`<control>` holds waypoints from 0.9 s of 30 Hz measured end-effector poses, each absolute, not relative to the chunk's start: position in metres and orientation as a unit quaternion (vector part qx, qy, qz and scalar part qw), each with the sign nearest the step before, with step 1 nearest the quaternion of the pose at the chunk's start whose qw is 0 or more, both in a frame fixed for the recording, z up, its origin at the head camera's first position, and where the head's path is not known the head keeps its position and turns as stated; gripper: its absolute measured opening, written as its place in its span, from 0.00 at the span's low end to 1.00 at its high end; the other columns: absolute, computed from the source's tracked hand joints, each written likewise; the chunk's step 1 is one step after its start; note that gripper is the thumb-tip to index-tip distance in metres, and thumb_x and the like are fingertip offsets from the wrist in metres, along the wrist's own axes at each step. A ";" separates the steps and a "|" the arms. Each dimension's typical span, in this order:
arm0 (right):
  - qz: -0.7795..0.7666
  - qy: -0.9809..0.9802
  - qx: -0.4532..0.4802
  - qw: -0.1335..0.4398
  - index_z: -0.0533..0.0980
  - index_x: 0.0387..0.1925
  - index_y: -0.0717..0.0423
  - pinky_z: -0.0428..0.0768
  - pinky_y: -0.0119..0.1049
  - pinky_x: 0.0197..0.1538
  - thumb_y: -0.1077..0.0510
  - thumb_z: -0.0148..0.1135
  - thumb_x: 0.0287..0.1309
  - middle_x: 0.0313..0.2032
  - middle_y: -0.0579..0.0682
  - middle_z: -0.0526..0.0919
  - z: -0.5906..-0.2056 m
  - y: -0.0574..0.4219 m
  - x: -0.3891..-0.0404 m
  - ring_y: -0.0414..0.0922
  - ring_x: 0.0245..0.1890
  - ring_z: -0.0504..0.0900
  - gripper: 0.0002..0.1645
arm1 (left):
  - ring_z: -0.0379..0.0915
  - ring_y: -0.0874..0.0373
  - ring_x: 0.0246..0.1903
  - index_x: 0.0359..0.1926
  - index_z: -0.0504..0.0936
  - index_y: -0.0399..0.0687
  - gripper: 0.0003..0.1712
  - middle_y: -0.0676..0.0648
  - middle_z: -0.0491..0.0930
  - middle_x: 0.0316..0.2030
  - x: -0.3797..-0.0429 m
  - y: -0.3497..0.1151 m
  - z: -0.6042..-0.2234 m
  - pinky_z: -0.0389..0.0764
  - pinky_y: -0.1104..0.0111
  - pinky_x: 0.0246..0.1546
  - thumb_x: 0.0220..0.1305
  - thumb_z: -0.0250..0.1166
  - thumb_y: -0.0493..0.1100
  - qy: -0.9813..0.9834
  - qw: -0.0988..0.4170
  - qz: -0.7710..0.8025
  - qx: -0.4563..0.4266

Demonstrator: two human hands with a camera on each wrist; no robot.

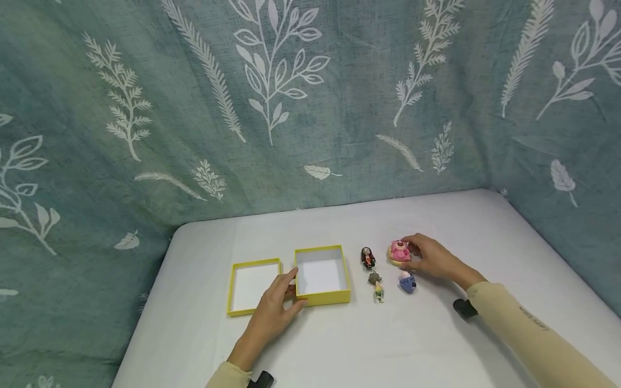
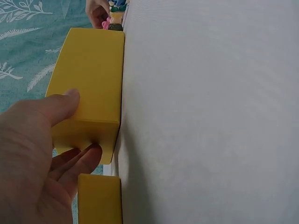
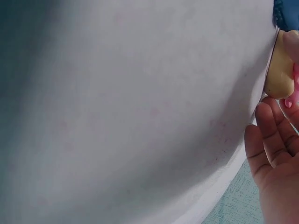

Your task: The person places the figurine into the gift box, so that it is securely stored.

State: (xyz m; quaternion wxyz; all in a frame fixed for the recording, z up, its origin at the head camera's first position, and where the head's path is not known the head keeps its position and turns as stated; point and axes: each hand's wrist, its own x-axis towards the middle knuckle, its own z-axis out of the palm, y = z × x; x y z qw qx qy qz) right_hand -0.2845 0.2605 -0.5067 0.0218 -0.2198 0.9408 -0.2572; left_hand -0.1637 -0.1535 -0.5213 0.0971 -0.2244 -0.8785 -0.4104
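Observation:
A yellow square box (image 1: 322, 296) with a white inside stands uncovered in the middle of the table. My left hand (image 1: 273, 308) holds it at its front left corner, the thumb (image 2: 70, 100) against the front wall and the fingers at the left side. On the right, a pink bear figurine (image 1: 400, 251) sits on a yellowish round base (image 3: 280, 70). My right hand (image 1: 432, 257) grips this figurine from its right side, with thumb and fingers at its edges. Close below that hand lies a small figurine in blue (image 1: 407, 282).
A shallow yellow-rimmed lid (image 1: 230, 291), white inside, lies left of the box. Between box and bear are a dark-haired figurine (image 1: 368, 258) and one in yellow and green (image 1: 378, 288). Behind the white table (image 1: 388, 345) hangs a green leaf-patterned cloth (image 1: 349, 161).

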 end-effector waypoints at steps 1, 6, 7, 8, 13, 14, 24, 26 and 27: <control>-0.256 0.941 -0.219 0.018 0.71 0.58 0.67 0.78 0.39 0.42 0.49 0.77 0.48 0.42 0.53 0.79 -0.507 0.263 -0.283 0.45 0.40 0.75 0.41 | 0.80 0.49 0.50 0.71 0.61 0.36 0.44 0.37 0.73 0.58 -0.164 -0.152 -0.522 0.84 0.69 0.52 0.58 0.72 0.38 -0.879 0.096 -0.410 -0.225; -0.260 0.941 -0.216 0.014 0.72 0.57 0.67 0.78 0.38 0.41 0.50 0.77 0.48 0.41 0.53 0.79 -0.507 0.266 -0.282 0.45 0.40 0.75 0.40 | 0.80 0.51 0.49 0.71 0.62 0.37 0.44 0.37 0.74 0.56 -0.164 -0.147 -0.523 0.84 0.70 0.52 0.58 0.72 0.39 -0.881 0.103 -0.406 -0.222; -0.261 0.941 -0.215 0.017 0.72 0.57 0.67 0.78 0.38 0.42 0.50 0.77 0.48 0.41 0.53 0.79 -0.506 0.265 -0.282 0.45 0.40 0.75 0.40 | 0.79 0.51 0.49 0.71 0.62 0.37 0.44 0.38 0.74 0.56 -0.163 -0.147 -0.523 0.84 0.70 0.52 0.57 0.72 0.39 -0.881 0.105 -0.404 -0.220; -0.263 0.940 -0.215 0.021 0.72 0.58 0.68 0.78 0.39 0.42 0.49 0.77 0.48 0.42 0.54 0.79 -0.506 0.265 -0.282 0.46 0.40 0.75 0.41 | 0.79 0.51 0.49 0.71 0.62 0.37 0.44 0.38 0.74 0.55 -0.162 -0.147 -0.523 0.84 0.70 0.51 0.57 0.73 0.39 -0.881 0.106 -0.405 -0.218; -0.258 0.941 -0.216 0.025 0.70 0.60 0.68 0.80 0.45 0.47 0.46 0.76 0.49 0.46 0.57 0.79 -0.507 0.263 -0.281 0.48 0.44 0.76 0.45 | 0.80 0.51 0.48 0.71 0.63 0.38 0.44 0.38 0.74 0.54 -0.162 -0.146 -0.525 0.84 0.70 0.51 0.55 0.73 0.37 -0.878 0.114 -0.408 -0.223; -0.251 0.943 -0.215 0.023 0.70 0.60 0.68 0.80 0.46 0.48 0.45 0.76 0.49 0.47 0.58 0.79 -0.508 0.262 -0.281 0.48 0.44 0.76 0.45 | 0.80 0.50 0.48 0.71 0.63 0.38 0.44 0.37 0.74 0.54 -0.162 -0.147 -0.525 0.84 0.70 0.51 0.55 0.73 0.37 -0.876 0.115 -0.411 -0.225; -0.231 0.948 -0.219 0.004 0.72 0.57 0.66 0.79 0.42 0.45 0.47 0.76 0.49 0.44 0.54 0.79 -0.507 0.263 -0.279 0.46 0.42 0.76 0.40 | 0.81 0.48 0.47 0.70 0.63 0.34 0.43 0.35 0.74 0.55 -0.164 -0.147 -0.523 0.85 0.68 0.50 0.56 0.73 0.38 -0.872 0.110 -0.417 -0.232; -0.231 0.946 -0.228 -0.001 0.72 0.56 0.66 0.79 0.42 0.43 0.47 0.76 0.48 0.44 0.54 0.79 -0.507 0.261 -0.281 0.46 0.41 0.76 0.40 | 0.81 0.49 0.47 0.69 0.64 0.35 0.43 0.35 0.75 0.54 -0.164 -0.148 -0.522 0.85 0.69 0.50 0.56 0.73 0.38 -0.873 0.113 -0.417 -0.225; -0.232 0.945 -0.230 -0.002 0.73 0.56 0.66 0.79 0.41 0.43 0.47 0.77 0.48 0.43 0.54 0.79 -0.506 0.259 -0.281 0.45 0.40 0.76 0.40 | 0.81 0.49 0.47 0.69 0.64 0.35 0.43 0.36 0.75 0.54 -0.163 -0.149 -0.522 0.85 0.69 0.50 0.56 0.73 0.37 -0.874 0.114 -0.416 -0.224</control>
